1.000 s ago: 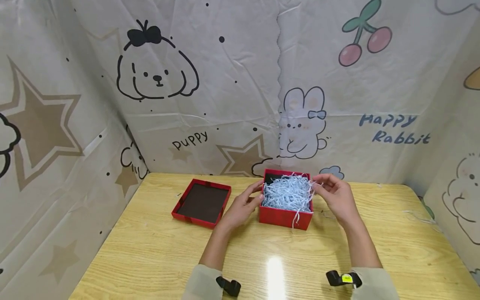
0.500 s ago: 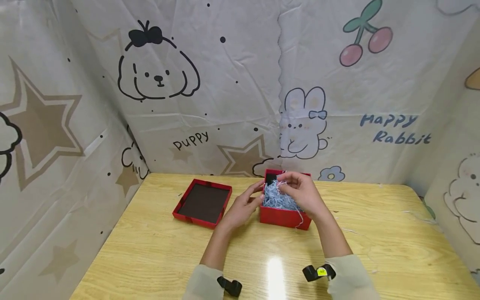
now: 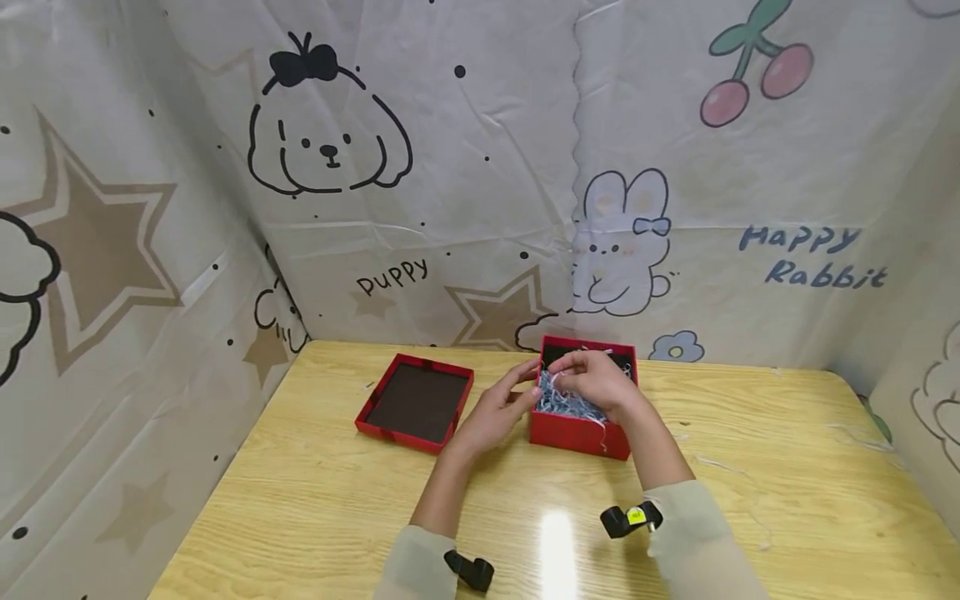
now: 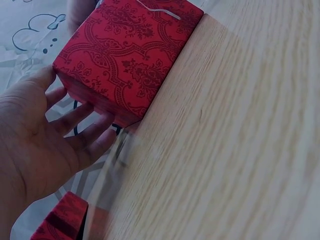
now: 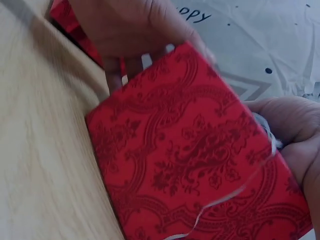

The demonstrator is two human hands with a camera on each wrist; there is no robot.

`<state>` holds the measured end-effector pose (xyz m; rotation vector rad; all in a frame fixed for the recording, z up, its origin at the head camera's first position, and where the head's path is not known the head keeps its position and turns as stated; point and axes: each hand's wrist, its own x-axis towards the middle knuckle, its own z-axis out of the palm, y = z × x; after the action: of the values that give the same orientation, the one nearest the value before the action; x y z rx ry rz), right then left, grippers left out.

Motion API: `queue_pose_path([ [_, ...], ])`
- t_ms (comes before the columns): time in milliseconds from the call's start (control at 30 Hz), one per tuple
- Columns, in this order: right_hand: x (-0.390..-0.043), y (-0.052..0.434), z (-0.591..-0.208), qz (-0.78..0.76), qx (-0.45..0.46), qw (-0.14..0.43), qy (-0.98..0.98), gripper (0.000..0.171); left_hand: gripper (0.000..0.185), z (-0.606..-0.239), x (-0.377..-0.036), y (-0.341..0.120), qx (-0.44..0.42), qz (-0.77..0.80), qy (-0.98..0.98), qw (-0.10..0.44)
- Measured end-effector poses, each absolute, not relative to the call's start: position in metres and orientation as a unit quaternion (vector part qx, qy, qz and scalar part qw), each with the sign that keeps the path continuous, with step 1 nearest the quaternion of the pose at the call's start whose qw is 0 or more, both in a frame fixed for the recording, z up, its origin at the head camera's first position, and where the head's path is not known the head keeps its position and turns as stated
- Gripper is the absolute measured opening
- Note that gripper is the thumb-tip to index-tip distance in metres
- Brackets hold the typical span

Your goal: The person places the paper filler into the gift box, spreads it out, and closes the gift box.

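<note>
A red box (image 3: 573,437) with a dark damask pattern stands on the table, its top uncovered. Pale blue shredded paper (image 3: 573,407) lies inside, and one strand hangs over the front wall. My left hand (image 3: 491,422) rests along the box's left side, its fingers extended and touching the wall, thumb at the front corner. Reaching in over the right wall, my right hand (image 3: 600,387) pinches some shreds between thumb and fingers. The right wrist view shows the front wall (image 5: 200,150), with the right fingertips hidden behind it.
A red lid (image 3: 420,400) with a dark inside lies upturned left of the box. Loose paper strands (image 3: 723,464) are scattered on the wooden table (image 3: 315,500) to the right. A printed cloth (image 3: 495,200) hangs behind and at both sides.
My right hand has moved left from the box's right edge and down into the shreds, which now sit lower at the back. The left hand stays against the box. The head view has shifted slightly.
</note>
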<state>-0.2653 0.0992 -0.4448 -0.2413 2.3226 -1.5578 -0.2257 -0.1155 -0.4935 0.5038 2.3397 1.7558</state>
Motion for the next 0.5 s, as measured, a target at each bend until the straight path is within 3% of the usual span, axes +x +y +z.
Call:
queue_pose_path([
  [167, -0.27, 0.101, -0.449, -0.499, -0.069, 0.194, 0.842, 0.029, 0.055, -0.495, -0.226, -0.116, 0.173, 0.587, 0.786, 0.084],
  [500, -0.266, 0.108, -0.44, -0.48, -0.096, 0.161, 0.857, 0.039, 0.055, -0.495, -0.225, -0.115, 0.167, 0.589, 0.786, 0.083],
])
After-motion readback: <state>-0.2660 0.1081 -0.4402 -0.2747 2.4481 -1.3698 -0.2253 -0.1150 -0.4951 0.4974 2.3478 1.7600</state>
